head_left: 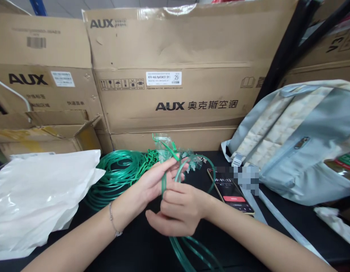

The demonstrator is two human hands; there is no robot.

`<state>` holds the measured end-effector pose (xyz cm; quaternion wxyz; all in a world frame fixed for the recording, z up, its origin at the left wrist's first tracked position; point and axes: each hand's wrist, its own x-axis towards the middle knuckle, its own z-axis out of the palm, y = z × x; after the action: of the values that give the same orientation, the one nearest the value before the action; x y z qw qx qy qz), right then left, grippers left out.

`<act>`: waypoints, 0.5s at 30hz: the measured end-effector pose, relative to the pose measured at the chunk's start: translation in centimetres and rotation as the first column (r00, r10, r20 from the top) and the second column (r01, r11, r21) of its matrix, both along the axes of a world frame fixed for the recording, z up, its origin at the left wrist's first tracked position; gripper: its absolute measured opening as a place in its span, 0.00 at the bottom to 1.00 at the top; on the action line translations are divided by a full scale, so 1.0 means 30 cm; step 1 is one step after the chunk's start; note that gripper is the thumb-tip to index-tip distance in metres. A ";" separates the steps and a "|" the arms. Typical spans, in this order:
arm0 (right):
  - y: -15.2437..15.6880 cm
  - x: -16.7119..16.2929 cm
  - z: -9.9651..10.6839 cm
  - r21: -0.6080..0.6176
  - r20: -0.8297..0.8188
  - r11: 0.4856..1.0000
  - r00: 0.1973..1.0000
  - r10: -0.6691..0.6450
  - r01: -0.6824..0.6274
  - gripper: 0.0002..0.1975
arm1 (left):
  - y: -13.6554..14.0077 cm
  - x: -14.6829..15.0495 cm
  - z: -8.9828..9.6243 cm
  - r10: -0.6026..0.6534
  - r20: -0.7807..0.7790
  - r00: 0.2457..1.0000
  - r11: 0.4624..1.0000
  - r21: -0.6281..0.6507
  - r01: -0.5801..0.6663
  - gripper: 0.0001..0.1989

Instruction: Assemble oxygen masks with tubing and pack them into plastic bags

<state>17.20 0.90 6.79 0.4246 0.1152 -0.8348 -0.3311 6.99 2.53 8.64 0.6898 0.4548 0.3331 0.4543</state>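
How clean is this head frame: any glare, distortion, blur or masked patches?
Head view: even light, hands sharp; glare whitens the plastic bag; wide-lens bowing bends the cardboard boxes at the edges; a pixelated patch masks the area beside the phone; the green tubing is clearly visible.

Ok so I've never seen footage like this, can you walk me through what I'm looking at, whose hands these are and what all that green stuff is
This is one picture from a camera worn on a person's head, looking down at their own bare hands over a black table. The left hand and right hand both have a grip on green plastic tubing that ends in a clear mask piece. A coil of the same tubing lies behind. Nearby are a white plastic bag, a phone showing a timer, a pale blue backpack and cardboard boxes.
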 end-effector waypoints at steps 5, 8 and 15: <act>-0.043 0.051 -0.002 -0.136 0.093 0.991 0.996 -0.004 0.016 0.06 | -0.011 -0.020 0.019 0.024 0.398 0.917 0.993 -0.117 0.025 0.08; -0.056 0.118 -0.028 -0.322 -0.016 0.933 0.984 -0.177 0.163 0.06 | -0.011 -0.033 0.032 0.060 0.495 0.867 0.996 -0.084 -0.021 0.07; -0.079 0.229 -0.156 -0.613 0.066 0.746 0.958 -0.280 0.260 0.06 | 0.018 -0.099 0.066 0.227 0.506 0.832 0.962 0.015 -0.271 0.13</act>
<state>24.07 -1.48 2.12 0.3990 -0.1564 -0.8979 -0.1007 4.02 3.08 10.63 0.6671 0.3035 0.1798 0.6562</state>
